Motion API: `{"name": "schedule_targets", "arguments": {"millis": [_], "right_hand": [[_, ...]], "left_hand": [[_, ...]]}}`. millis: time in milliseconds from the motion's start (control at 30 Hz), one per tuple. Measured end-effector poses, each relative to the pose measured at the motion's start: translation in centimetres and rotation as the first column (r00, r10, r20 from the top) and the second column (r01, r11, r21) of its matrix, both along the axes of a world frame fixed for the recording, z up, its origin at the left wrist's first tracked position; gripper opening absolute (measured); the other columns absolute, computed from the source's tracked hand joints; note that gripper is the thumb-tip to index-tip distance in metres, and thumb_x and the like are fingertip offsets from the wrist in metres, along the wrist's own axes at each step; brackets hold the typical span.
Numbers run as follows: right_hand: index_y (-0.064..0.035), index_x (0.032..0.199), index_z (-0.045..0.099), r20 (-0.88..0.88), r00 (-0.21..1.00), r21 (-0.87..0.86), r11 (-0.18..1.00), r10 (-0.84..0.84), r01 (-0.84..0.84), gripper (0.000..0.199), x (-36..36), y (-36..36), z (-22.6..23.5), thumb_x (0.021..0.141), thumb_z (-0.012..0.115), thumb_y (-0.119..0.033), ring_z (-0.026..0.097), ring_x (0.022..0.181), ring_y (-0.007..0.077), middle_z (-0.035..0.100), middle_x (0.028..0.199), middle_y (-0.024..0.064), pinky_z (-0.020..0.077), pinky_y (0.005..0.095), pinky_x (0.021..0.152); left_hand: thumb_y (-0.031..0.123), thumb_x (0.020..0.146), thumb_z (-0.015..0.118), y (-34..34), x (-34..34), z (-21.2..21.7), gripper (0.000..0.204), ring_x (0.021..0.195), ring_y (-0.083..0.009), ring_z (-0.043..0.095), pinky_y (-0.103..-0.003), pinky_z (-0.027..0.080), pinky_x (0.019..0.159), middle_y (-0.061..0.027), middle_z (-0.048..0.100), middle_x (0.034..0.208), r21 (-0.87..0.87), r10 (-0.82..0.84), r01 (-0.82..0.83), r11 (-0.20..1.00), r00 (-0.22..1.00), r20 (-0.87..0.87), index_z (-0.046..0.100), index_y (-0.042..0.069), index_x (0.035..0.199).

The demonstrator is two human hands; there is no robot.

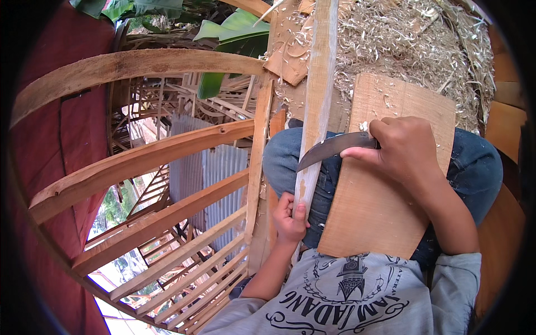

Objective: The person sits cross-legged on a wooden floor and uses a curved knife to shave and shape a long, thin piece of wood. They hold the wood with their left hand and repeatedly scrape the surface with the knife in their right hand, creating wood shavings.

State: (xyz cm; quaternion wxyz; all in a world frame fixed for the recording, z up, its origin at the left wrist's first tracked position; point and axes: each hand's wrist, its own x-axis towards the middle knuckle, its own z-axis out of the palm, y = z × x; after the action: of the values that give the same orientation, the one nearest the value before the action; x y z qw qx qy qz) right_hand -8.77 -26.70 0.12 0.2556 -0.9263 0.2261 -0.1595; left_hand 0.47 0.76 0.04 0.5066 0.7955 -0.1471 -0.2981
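My right hand (399,146) grips a dark curved knife (332,148), thumb pressed along the blade near its handle. The blade reaches left, its tip end lying across a long pale wooden strip (317,95). My left hand (291,219) is closed round the near end of that strip, which runs away from me to the top of the view. A flat wooden board (385,209) rests tilted on my lap, under my right hand and forearm. The knife's handle is mostly hidden in my fist.
Curly wood shavings (402,39) heap up at the far right. On the left stands a slatted wooden railing (139,151), with corrugated metal sheets (209,184) beyond it. Red cloth (61,145) hangs at the far left, and a green leaf (237,30) pokes in at the top.
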Motion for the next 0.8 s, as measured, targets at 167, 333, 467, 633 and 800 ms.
{"name": "schedule_targets", "arguments": {"millis": [167, 333, 467, 633, 800], "right_hand": [[-0.007, 0.055, 0.057, -0.001, 0.999, -0.001, 0.999, -0.046, 0.046, 0.06, 0.0, -0.2, 0.0, 0.071, 0.065, -0.064, 0.058, 0.046, 0.0259, 0.054, 0.049, 0.0094, 0.0448, 0.0346, 0.046], [-0.0035, 0.058, 0.059, -0.018, 0.966, 0.019, 0.966, -0.258, 0.258, 0.063, 0.0, -2.5, -0.4, 0.076, 0.063, -0.064, 0.055, 0.043, 0.0252, 0.053, 0.048, 0.0108, 0.0433, 0.0357, 0.045], [0.0005, 0.06, 0.059, -0.036, 0.825, 0.114, 0.818, -0.564, 0.564, 0.071, -2.8, -9.2, -1.6, 0.084, 0.054, -0.066, 0.046, 0.042, 0.0212, 0.047, 0.047, 0.0111, 0.0374, 0.0364, 0.045], [-0.0017, 0.057, 0.059, -0.069, 0.914, 0.208, 0.891, -0.399, 0.404, 0.064, -2.7, -6.0, 1.2, 0.081, 0.061, -0.06, 0.044, 0.04, 0.0188, 0.045, 0.044, 0.0077, 0.0351, 0.033, 0.043], [-0.004, 0.053, 0.058, -0.105, 0.994, 0.097, 0.995, 0.043, -0.033, 0.066, -0.3, 0.6, 0.7, 0.074, 0.06, -0.067, 0.058, 0.045, 0.0261, 0.055, 0.048, 0.0113, 0.0449, 0.0342, 0.047]], "left_hand": [[0.027, 0.092, 0.058, -0.1, 0.0, -0.1, 0.029, 0.041, -0.0041, 0.045, -0.02, 0.032, 0.037, -0.0011, 0.052, 0.056, -0.004, -0.002, 0.002, 1.0, 1.0, 0.019, 0.047, 0.002, 0.082], [0.027, 0.092, 0.057, 0.0, 0.1, -0.2, 0.029, 0.04, -0.0041, 0.044, -0.02, 0.032, 0.037, -0.0009, 0.051, 0.054, 0.008, -0.008, 0.008, 1.0, 0.999, 0.044, 0.047, 0.002, 0.082], [0.03, 0.091, 0.057, 0.0, 0.1, -0.2, 0.032, 0.04, -0.0043, 0.044, -0.021, 0.032, 0.037, -0.001, 0.051, 0.054, -0.001, -0.015, 0.015, 1.0, 0.999, 0.05, 0.046, 0.002, 0.08], [0.034, 0.09, 0.057, 0.1, -0.1, -0.3, 0.036, 0.04, -0.0047, 0.044, -0.021, 0.032, 0.038, -0.0008, 0.05, 0.052, 0.042, -0.011, 0.007, 0.999, 0.994, 0.111, 0.045, 0.003, 0.077], [0.036, 0.091, 0.057, -0.1, -0.3, -0.2, 0.038, 0.041, -0.0054, 0.045, -0.021, 0.033, 0.038, -0.0006, 0.049, 0.051, 0.11, -0.019, 0.0, 0.994, 0.984, 0.179, 0.045, 0.003, 0.078]]}}
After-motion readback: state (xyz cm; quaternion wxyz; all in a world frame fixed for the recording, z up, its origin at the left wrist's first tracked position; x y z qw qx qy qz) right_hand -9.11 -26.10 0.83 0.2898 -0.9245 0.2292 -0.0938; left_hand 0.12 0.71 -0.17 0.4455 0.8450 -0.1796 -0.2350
